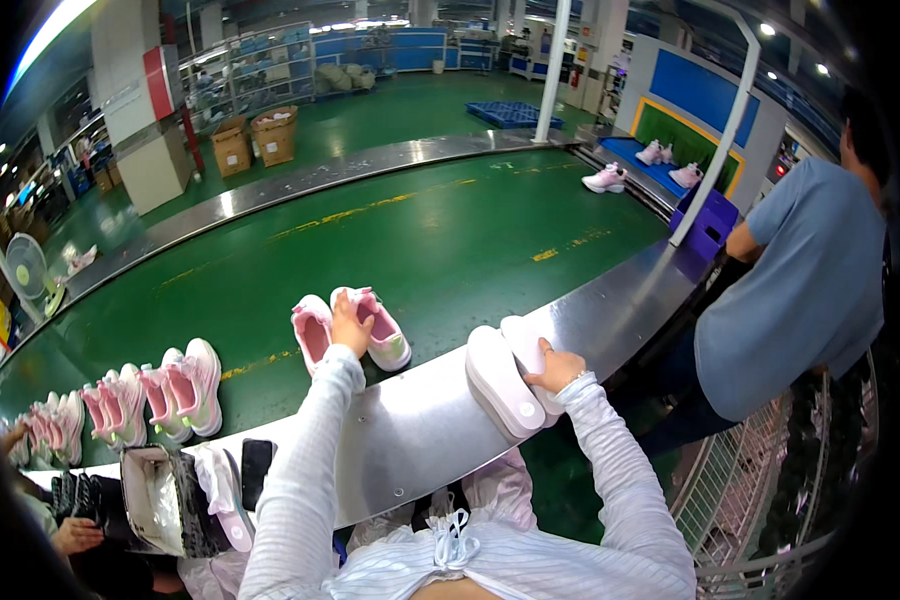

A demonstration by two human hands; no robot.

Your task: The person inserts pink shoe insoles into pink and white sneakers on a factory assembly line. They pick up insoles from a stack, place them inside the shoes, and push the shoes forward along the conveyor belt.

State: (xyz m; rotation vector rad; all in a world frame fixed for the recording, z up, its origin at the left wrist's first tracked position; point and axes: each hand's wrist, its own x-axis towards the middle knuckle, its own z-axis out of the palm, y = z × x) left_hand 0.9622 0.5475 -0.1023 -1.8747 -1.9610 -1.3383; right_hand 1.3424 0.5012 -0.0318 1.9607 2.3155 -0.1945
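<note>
1. Two pairs of shoes are in play. The left hand point(350, 328) sits at the middle of the frame on a pink and white pair of sneakers point(353, 330) standing on the green belt point(450, 240), just past the steel surface point(420, 430).
2. That hand rests between the two shoes, fingers curled over the inner collars — pinching both together, as far as I can tell.
3. The long axis of this pair runs away from the person, toes toward the upper frame, heels toward the steel rim.
4. The right hand point(558, 368) is just right of centre, closed on a second pair of shoes point(510, 378) turned so their white soles face up and left — thumb and fingers wrap the right edge.
5. That pair leans on the steel surface, long axis running from lower left to upper right.
6. The key relation — the upright pair lies straight ahead of the left hand, the sole-up pair right against the right hand, the two pairs well apart.
7. More pink sneakers point(160, 395) line the belt at the lower left.
8. Hard to read: the uppers of the sole-up pair are hidden, and the left fingertips vanish inside the shoe openings.
9. A co-worker in a blue shirt point(805, 280) stands at the right edge, hands out of sight.
</note>
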